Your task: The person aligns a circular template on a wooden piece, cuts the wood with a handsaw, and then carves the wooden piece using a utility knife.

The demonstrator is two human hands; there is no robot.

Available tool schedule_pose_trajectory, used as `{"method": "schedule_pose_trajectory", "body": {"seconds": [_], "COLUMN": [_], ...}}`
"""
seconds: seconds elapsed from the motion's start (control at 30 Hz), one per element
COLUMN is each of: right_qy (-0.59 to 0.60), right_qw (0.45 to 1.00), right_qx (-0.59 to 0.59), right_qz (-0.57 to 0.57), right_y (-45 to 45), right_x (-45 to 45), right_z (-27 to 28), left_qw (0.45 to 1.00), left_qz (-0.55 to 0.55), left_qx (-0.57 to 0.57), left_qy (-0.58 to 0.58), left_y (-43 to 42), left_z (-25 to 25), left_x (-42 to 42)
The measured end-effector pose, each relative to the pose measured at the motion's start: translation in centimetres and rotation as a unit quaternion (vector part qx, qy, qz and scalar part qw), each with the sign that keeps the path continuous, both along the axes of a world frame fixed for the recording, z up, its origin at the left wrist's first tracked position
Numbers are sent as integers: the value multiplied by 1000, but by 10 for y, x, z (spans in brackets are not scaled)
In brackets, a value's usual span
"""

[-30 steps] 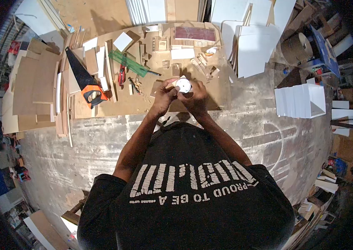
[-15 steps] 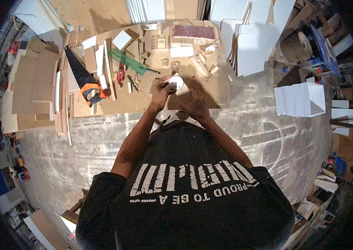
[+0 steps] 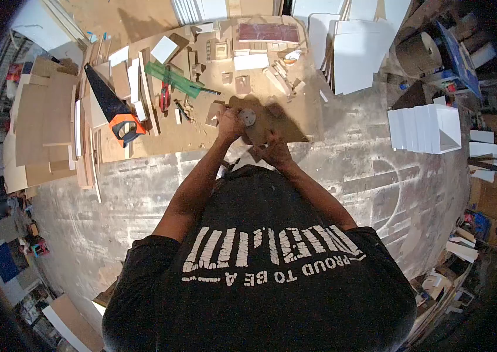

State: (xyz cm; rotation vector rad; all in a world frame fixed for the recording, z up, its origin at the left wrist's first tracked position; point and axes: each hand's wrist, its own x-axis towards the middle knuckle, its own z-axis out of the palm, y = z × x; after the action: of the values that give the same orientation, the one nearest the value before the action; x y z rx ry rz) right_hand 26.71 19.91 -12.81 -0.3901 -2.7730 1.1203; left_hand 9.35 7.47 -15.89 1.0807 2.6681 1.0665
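One pale, flat, round disc [image 3: 249,118] of unclear material touches the left hand [image 3: 231,123] near the front edge of the tan wooden table [image 3: 194,135]; neither its grip nor that of the right hand [image 3: 276,154] can be told. A loose pinch might drop it.

Free room right of the right grip [image 3: 275,152], wood offcuts [image 3: 278,81] as obstacles beyond

A small round disc [image 3: 248,117], off-white and dulled by shadow, shows its broad face upward, with faint darker specks on it. It sits over the wooden tabletop [image 3: 172,138], toward the near edge and right of the middle. Its left rim meets the left hand [image 3: 231,124]; whether it touches the wood is unclear.
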Motion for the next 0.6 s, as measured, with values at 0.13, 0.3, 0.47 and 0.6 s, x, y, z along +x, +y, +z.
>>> {"method": "schedule_pose_trajectory", "body": {"seconds": [0.13, 0.3, 0.47, 0.6], "right_qy": [3, 6, -33, 88], "right_qw": [1000, 1000, 997, 993], "right_qx": [10, -5, 75, 82], "right_qz": [4, 11, -8, 18], "right_y": [1, 5, 5, 7], "right_x": [1, 0, -9, -40], "right_z": [0, -7, 20, -18], "left_qw": [986, 989, 982, 979], "left_qz": [32, 51, 83, 77], "left_qx": [59, 57, 55, 64], "left_qy": [-150, -126, -162, -180], "left_y": [2, 2, 2, 0], "left_z": [-1, 5, 15, 1], "left_x": [3, 5, 10, 7]}}
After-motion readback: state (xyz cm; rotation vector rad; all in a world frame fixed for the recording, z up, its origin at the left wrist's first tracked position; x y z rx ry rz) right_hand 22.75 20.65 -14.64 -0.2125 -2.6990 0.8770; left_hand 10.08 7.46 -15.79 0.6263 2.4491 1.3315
